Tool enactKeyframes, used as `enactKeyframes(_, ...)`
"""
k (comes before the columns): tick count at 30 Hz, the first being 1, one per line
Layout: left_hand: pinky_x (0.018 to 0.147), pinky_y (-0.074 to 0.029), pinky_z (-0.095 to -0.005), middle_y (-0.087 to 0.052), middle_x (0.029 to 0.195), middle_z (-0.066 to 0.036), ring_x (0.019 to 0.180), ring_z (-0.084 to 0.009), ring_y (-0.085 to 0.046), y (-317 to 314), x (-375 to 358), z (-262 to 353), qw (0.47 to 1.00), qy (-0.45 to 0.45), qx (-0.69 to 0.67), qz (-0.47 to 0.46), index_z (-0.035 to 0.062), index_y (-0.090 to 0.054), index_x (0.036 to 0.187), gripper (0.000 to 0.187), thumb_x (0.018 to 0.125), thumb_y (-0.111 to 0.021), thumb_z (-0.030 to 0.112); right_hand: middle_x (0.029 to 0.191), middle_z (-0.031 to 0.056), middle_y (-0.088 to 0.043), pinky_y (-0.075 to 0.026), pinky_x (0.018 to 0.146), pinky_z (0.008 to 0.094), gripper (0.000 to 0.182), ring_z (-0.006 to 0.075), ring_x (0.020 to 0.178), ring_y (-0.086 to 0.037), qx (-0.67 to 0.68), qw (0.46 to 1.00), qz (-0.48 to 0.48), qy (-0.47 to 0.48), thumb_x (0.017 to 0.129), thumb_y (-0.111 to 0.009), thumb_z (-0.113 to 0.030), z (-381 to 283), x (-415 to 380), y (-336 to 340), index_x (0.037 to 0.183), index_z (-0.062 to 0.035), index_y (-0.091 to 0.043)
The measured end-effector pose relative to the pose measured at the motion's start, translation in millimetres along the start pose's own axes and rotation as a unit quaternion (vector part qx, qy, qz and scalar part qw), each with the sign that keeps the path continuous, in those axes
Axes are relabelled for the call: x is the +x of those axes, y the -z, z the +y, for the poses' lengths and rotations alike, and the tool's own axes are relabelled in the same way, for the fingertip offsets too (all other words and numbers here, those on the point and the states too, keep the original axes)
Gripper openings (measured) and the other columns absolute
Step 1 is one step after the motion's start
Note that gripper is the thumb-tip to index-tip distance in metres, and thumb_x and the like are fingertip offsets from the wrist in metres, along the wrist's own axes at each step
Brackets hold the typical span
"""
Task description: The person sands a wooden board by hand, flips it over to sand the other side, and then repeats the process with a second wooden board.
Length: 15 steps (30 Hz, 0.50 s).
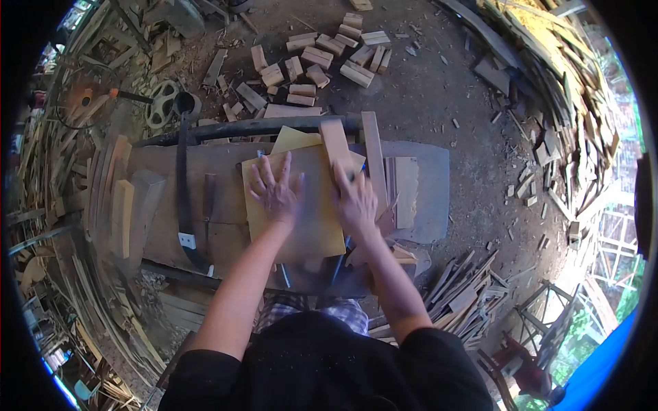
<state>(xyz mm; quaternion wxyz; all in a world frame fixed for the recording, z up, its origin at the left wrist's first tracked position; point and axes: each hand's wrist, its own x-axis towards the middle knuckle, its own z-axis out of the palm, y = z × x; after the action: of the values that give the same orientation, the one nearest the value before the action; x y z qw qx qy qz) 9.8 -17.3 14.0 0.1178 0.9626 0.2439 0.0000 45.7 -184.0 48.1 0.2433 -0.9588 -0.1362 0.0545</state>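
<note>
- The wooden block (335, 145) is just above the centre of the frame, over the upper right part of a yellow sheet (317, 229); blur hides whether they touch.
- The right hand (357, 203), right of centre, grasps the block's lower end; the block extends beyond the fingertips toward the top of the frame.
- The left hand (275, 193), left of centre, is spread on the sheet with fingers splayed and grasping nothing, well apart from the block.
- Another yellow piece (295, 139) shows above the sheet's top edge.
- A long wooden strip (373, 154) lies just right of the block.
- A dark strap (183, 164) crosses the work surface (232, 205) left of centre.
</note>
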Motion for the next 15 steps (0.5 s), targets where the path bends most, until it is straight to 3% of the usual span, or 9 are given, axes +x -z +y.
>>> enactKeyframes(2,0.113,-0.01,-0.0681,-0.018,0.163,-0.015,0.149,-0.0444,-0.012,0,0,0,1.0,0.001,0.02,0.001,0.0407,-0.034,0.152,0.06,0.096,-0.045,0.059,0.098,0.0207,-0.053,-0.049,0.071,0.0492,0.051,0.0392,0.087,-0.057,0.027,1.0,0.01,-0.002,0.091,-0.062,-0.028,4,-66,12,0.14,-0.0194,-0.05)
enactKeyframes(4,0.114,-0.009,-0.0673,-0.017,0.163,-0.015,0.149,-0.0439,-0.011,5,-2,3,1.0,0.005,0.008,-0.007,0.04,-0.034,0.152,0.06,0.095,-0.046,0.057,0.1,0.0206,-0.055,-0.05,0.075,0.0487,0.051,0.0391,0.088,-0.058,0.035,0.998,-0.054,-0.026,0.09,-0.062,-0.03,9,-122,34,0.139,-0.021,-0.051)
enactKeyframes(6,0.115,-0.008,-0.0665,-0.017,0.164,-0.015,0.15,-0.0434,-0.01,10,-1,6,1.0,0.009,-0.004,-0.012,0.0394,-0.035,0.152,0.061,0.095,-0.048,0.056,0.102,0.0192,-0.056,-0.049,0.078,0.0477,0.05,0.0385,0.094,-0.058,0.128,0.985,-0.096,-0.063,0.091,-0.062,-0.029,19,-167,47,0.139,-0.0189,-0.049)
enactKeyframes(12,0.114,-0.01,-0.0675,-0.018,0.163,-0.016,0.149,-0.045,-0.009,2,-9,-5,1.0,-0.01,-0.011,-0.019,0.0371,-0.034,0.153,0.061,0.096,-0.049,0.054,0.11,0.019,-0.06,-0.049,0.087,0.0432,0.052,0.035,0.102,-0.061,0.247,0.959,-0.039,-0.137,0.094,-0.061,-0.027,30,-214,73,0.141,-0.0126,-0.044)
enactKeyframes(14,0.11,-0.025,-0.0658,-0.034,0.155,-0.016,0.144,-0.0407,-0.027,-3,-22,-9,0.996,-0.083,-0.003,0.045,0.0314,-0.049,0.144,0.049,0.097,-0.054,0.045,0.114,0.0204,-0.062,-0.048,0.092,0.0405,0.062,0.0299,0.104,-0.063,0.286,0.945,0.017,-0.16,0.095,-0.063,-0.028,28,-216,78,0.147,-0.0097,-0.036)
enactKeyframes(15,0.11,-0.025,-0.0658,-0.034,0.155,-0.016,0.144,-0.0407,-0.027,1,-30,-10,0.995,-0.084,-0.004,0.045,0.0314,-0.049,0.144,0.049,0.097,-0.054,0.045,0.114,0.0204,-0.062,-0.048,0.092,0.0405,0.062,0.0299,0.104,-0.063,0.285,0.945,0.018,-0.16,0.095,-0.063,-0.028,26,-216,81,0.147,-0.0097,-0.036)
